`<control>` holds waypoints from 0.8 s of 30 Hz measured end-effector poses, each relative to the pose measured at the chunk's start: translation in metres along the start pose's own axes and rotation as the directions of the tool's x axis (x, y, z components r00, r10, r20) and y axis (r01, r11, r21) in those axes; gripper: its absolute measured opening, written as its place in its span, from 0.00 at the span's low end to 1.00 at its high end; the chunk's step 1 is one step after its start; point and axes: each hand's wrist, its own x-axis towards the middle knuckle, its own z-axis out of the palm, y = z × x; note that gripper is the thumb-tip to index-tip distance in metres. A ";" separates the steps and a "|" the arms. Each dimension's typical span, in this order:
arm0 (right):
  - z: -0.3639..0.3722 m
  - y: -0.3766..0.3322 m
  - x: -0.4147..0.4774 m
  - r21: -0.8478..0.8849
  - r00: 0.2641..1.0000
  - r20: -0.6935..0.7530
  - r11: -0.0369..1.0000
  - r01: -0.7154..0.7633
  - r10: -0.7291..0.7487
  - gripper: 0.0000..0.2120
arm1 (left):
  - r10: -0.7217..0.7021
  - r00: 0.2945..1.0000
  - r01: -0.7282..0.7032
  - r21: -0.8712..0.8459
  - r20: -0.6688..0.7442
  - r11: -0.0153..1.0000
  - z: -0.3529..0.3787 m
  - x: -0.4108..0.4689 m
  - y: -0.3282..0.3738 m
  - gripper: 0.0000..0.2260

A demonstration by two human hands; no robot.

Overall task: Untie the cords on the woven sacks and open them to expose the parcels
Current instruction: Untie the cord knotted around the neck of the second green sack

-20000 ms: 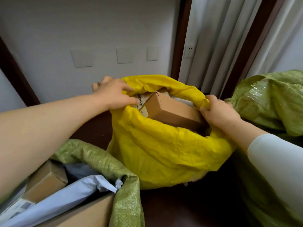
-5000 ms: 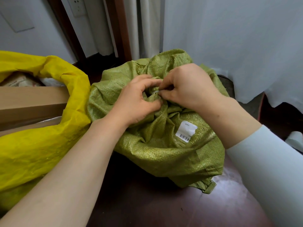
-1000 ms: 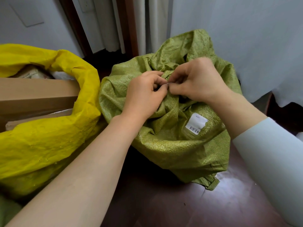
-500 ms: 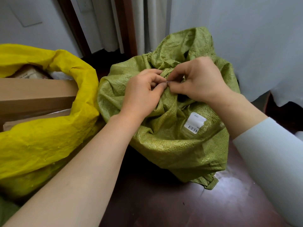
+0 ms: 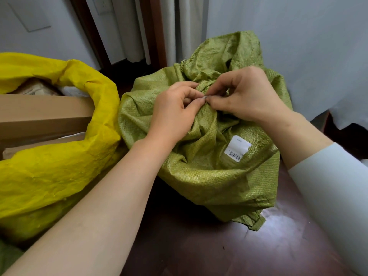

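Dark floor (image 5: pixel 199 246) is carrying the green sack (image 5: pixel 209 166); left hand (image 5: pixel 173 114) and right hand (image 5: pixel 247 96) are pinching its cord (image 5: pixel 205 97), probably to loosen the knot.

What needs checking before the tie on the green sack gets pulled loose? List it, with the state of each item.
1. Both hands on the tie: left hand and right hand pinch at the gathered neck of the green sack. Ok.
2. Cord in the fingertips: only a thin pale sliver shows between them. Cannot tell how well it is held.
3. Knot undone: the neck is bunched tight and no parcels show. Not ok.
4. Room to spread the mouth: the yellow sack presses against the green sack's left side. Not ok.
5. Yellow sack opened: mouth folded back, cardboard box exposed. Ok.
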 end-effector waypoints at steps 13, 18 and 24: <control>0.000 0.005 0.000 0.171 0.999 0.034 0.985 -0.030 0.024 0.06 | 0.054 0.997 -0.054 0.009 0.058 0.998 -0.004 0.002 0.000 0.06; 0.002 0.007 -0.001 0.304 0.997 -0.011 0.950 -0.068 0.075 0.04 | 0.006 1.000 -0.006 -0.028 -0.007 1.000 0.000 0.002 0.002 0.03; -0.001 0.010 -0.001 0.382 0.991 0.083 0.915 -0.133 0.109 0.06 | -0.051 0.996 0.055 -0.057 0.068 0.997 -0.004 0.002 0.003 0.02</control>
